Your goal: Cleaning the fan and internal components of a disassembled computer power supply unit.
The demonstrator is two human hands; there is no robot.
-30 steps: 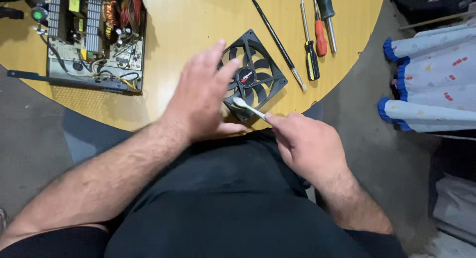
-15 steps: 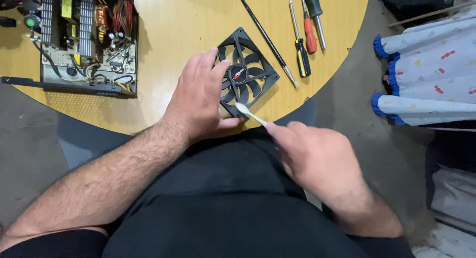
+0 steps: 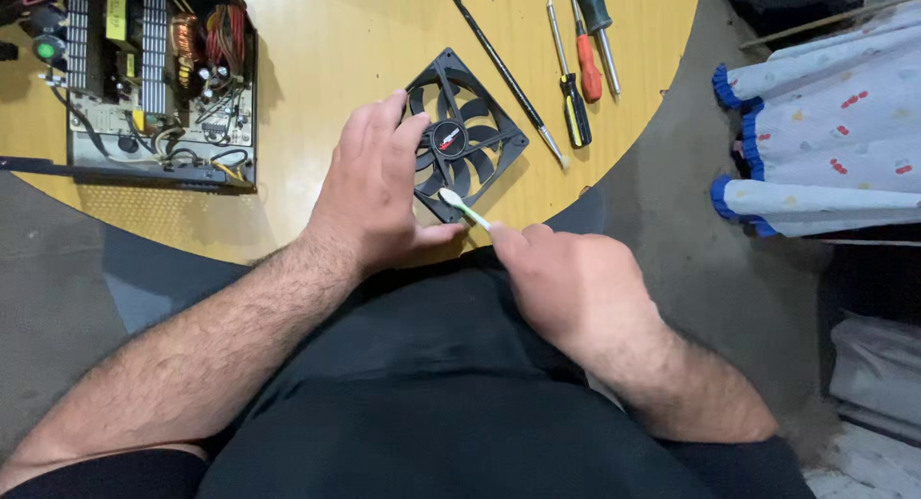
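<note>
Looking down, I see the black square fan (image 3: 467, 134) flat on the round wooden table (image 3: 345, 48), near its 6 o'clock edge. Left hand (image 3: 376, 187) lies over the fan's 9 o'clock side, fingers spread and loosely curved, thumb along the bottom corner. Right hand (image 3: 566, 283) sits at 5 o'clock of the fan, fingers pinched tight on a cotton swab (image 3: 463, 208), tip touching the fan frame. Screwdrivers (image 3: 576, 72) lie at 3 o'clock, just beside. Open power supply (image 3: 153, 77) at 9 o'clock, well apart.
</note>
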